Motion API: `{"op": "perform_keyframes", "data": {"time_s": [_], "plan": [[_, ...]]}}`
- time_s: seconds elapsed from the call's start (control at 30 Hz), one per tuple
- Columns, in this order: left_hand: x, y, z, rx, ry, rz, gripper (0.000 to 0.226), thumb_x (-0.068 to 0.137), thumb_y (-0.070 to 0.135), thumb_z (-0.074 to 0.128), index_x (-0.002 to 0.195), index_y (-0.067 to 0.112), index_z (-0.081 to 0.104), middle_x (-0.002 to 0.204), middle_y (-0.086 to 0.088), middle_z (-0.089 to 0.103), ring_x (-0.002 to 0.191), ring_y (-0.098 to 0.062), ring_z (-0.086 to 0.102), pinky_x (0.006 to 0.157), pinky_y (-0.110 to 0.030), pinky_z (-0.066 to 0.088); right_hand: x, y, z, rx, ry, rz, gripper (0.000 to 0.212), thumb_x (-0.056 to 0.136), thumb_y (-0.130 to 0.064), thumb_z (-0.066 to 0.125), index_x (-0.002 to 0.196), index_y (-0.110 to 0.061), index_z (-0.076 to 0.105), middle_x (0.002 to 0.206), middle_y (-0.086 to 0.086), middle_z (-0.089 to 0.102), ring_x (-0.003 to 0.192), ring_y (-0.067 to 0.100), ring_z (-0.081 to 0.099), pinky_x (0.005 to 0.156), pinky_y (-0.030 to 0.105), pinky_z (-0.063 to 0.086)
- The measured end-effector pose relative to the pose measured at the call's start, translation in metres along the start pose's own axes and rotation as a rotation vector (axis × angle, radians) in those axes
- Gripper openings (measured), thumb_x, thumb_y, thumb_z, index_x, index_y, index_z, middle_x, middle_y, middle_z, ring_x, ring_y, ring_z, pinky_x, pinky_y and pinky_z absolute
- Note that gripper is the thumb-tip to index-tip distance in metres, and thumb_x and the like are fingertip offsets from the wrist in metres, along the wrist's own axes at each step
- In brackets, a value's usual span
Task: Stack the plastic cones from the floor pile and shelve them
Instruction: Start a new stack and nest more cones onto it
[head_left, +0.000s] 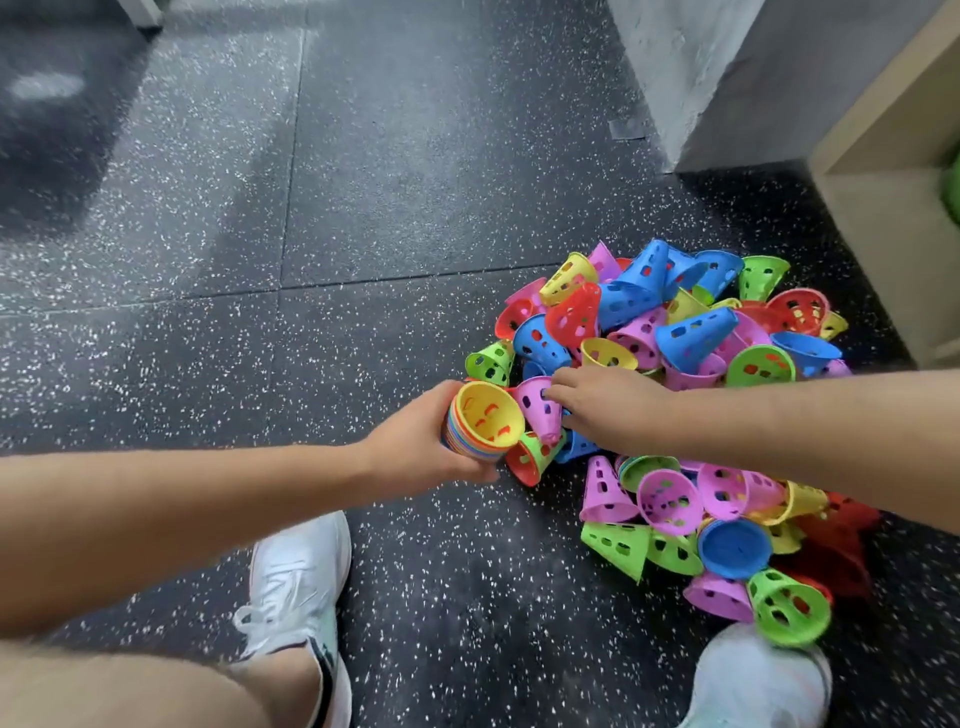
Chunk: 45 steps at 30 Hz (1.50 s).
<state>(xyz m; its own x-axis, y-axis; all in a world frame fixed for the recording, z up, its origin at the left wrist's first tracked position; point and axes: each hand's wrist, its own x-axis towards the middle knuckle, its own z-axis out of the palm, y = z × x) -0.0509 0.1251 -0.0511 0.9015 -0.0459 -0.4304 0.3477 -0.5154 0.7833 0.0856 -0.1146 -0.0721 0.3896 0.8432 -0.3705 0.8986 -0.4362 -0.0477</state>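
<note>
- White shoes (296, 587) on the speckled floor (363, 208) — both cut off at the bottom edge.
- Left hand (415, 447) grips a nested cone stack (485, 421), with a yellow cone innermost.
- Right hand (608, 405) probably pinches a purple cone (537, 405) beside the stack — its thumb is hidden.
- Cone pile (691, 332) lies beyond, partly behind the right forearm.
- Shelf (883, 156) at far right, cropped.

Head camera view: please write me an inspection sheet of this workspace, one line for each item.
Surface: dark speckled rubber floor, tile seams visible.
Job's things: loose pile of perforated plastic cones in blue, purple, yellow, green and red; nested cone stack with a yellow cone on top.
Clutter: nothing seen.
Grippers: left hand grips the nested cone stack; right hand has its fingers on a purple perforated cone beside the stack, thumb hidden.
Cables: nothing seen.
Surroundings: beige wooden shelf, grey concrete wall, white sneakers.
</note>
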Motion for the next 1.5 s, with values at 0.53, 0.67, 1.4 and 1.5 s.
{"op": "perform_keyframes", "data": {"time_s": [0.53, 0.67, 1.4, 1.5], "plan": [[0.025, -0.005, -0.015, -0.139, -0.027, -0.024, 0.078, 0.061, 0.032, 0.098, 0.125, 0.036, 0.055, 0.109, 0.015, 0.072, 0.1, -0.002, 0.07, 0.091, -0.027, 0.056, 0.043, -0.007, -0.011, 0.331, -0.051, 0.244, 0.014, 0.097, -0.028, 0.054, 0.104, -0.02, 0.063, 0.106, -0.001, 0.058, 0.102, 0.024, 0.059, 0.077, 0.037, 0.049], [0.024, -0.015, -0.022, -0.126, -0.02, -0.037, 0.079, 0.059, 0.032, 0.098, 0.125, 0.033, 0.056, 0.113, 0.012, 0.072, 0.104, -0.004, 0.069, 0.094, -0.028, 0.054, 0.022, -0.009, -0.035, 0.421, 0.124, 0.27, 0.016, 0.098, -0.03, 0.057, 0.104, -0.019, 0.067, 0.102, -0.001, 0.064, 0.098, 0.024, 0.061, 0.084, 0.043, 0.05], [-0.028, -0.032, -0.007, -0.256, 0.063, -0.038, 0.081, 0.064, 0.015, 0.099, 0.132, 0.022, 0.057, 0.115, 0.01, 0.073, 0.099, 0.003, 0.067, 0.089, -0.017, 0.052, -0.004, -0.084, -0.049, 0.611, 0.408, -0.104, 0.022, 0.094, -0.023, 0.063, 0.115, -0.016, 0.063, 0.107, -0.007, 0.056, 0.091, 0.002, 0.052, 0.084, 0.018, 0.045], [-0.044, -0.05, -0.016, -0.247, 0.105, -0.093, 0.075, 0.068, 0.007, 0.095, 0.13, 0.022, 0.056, 0.112, 0.014, 0.072, 0.094, 0.007, 0.066, 0.083, -0.015, 0.053, 0.013, -0.081, -0.05, 0.586, 0.339, -0.096, 0.017, 0.094, -0.018, 0.06, 0.111, -0.016, 0.063, 0.106, -0.006, 0.058, 0.097, 0.008, 0.055, 0.088, 0.02, 0.043]]}}
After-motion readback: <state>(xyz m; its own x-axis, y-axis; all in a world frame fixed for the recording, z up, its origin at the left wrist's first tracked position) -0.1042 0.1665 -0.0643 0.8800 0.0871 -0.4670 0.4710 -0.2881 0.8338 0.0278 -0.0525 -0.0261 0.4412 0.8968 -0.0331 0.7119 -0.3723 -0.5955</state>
